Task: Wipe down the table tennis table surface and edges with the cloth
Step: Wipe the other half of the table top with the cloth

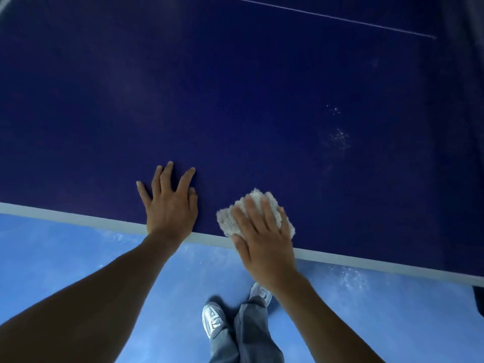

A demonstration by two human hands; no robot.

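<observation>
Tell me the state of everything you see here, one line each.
table: dark blue top, white specks on its right part.
cloth: bunched, lying on the table at its near edge.
right hand: fingers straight, pressing the cloth.
left hand: spread flat on the table, holding nothing.

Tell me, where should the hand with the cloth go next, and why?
Probably a sweep forward and to the right. The right hand presses the cloth flat by the near white edge line, while pale specks lie on the blue table farther out on that side. The left hand rests flat, apart from that path.
</observation>
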